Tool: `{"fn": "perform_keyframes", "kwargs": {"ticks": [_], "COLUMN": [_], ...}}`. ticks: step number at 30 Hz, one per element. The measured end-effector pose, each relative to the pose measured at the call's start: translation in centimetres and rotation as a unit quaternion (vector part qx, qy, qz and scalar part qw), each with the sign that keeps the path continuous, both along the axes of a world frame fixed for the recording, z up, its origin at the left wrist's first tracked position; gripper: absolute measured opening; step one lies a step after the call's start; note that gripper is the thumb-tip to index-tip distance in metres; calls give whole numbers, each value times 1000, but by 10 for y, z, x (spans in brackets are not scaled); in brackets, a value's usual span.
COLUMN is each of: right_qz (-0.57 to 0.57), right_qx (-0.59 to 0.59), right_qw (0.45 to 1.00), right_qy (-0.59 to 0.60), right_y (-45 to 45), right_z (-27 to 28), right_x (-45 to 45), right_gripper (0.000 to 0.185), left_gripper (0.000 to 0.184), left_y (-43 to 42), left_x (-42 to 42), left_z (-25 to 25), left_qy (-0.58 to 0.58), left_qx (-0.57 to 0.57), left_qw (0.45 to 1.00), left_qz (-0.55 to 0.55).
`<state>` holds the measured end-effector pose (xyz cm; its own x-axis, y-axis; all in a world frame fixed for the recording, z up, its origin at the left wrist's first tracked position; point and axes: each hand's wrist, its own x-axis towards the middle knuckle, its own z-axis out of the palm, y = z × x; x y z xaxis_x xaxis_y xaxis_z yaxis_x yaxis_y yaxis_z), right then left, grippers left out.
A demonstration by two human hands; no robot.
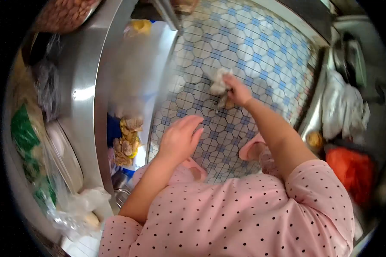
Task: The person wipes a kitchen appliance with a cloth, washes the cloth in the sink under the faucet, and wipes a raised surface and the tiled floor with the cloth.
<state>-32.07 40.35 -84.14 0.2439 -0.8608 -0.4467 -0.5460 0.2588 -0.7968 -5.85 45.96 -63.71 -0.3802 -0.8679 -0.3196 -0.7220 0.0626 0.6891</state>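
Note:
Over the tiled floor (pixel 244 38), my right hand (pixel 239 91) is closed on a crumpled whitish cloth (pixel 220 83). A greyish end of it hangs below the fingers; whether it touches the tiles I cannot tell. My left hand (pixel 180 139) is in the air nearer my body, its fingers stretched out and holding nothing. Beneath it the pink slipper (pixel 195 170) on my left foot is partly hidden. A second pink slipper (pixel 252 147) shows below my right forearm.
On the left, a steel counter (pixel 83 64) carries plastic bags and a lidded container (pixel 64 150). Its lower shelf holds knobbly yellow-brown pieces (pixel 126 141), perhaps ginger. White plastic bags (pixel 343 105), a red bag (pixel 351 173) and pans (pixel 351 60) line the right side.

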Motion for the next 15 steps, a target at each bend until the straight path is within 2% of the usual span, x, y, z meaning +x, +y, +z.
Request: {"fn": "perform_keyframes", "kwargs": {"ticks": [1,3,6,9,12,13,15], "right_qz": [-1,-55,-87,-43,-87,-168,-220], "right_qx": [-164,-233,-244,-152,-177,-198,-183], "right_qw": [985,962,940,928,919,945,955], "right_qy": [58,133,221,338,341,199,74], "right_y": [3,-1,4,3,10,18,47], "right_z": [-5,14,36,28,-52,-90,-122], "right_x": [-22,-58,-114,-158,-192,-188,-151], "right_gripper": [56,58,63,61,60,62,46], "left_gripper": [29,29,31,30,29,28,28], "left_y": [-4,-3,5,4,20,27,45], "left_x": [-9,-25,-31,-29,-27,-25,-12], "left_z": [8,23,38,41,38,35,19], "left_qy": [12,54,89,62,21,6,-32], "left_qx": [3,2,14,-38,-40,-27,-19], "left_qw": [1000,998,994,994,995,996,995], "left_qz": [-13,-36,-65,-85,-86,-81,-88]}}
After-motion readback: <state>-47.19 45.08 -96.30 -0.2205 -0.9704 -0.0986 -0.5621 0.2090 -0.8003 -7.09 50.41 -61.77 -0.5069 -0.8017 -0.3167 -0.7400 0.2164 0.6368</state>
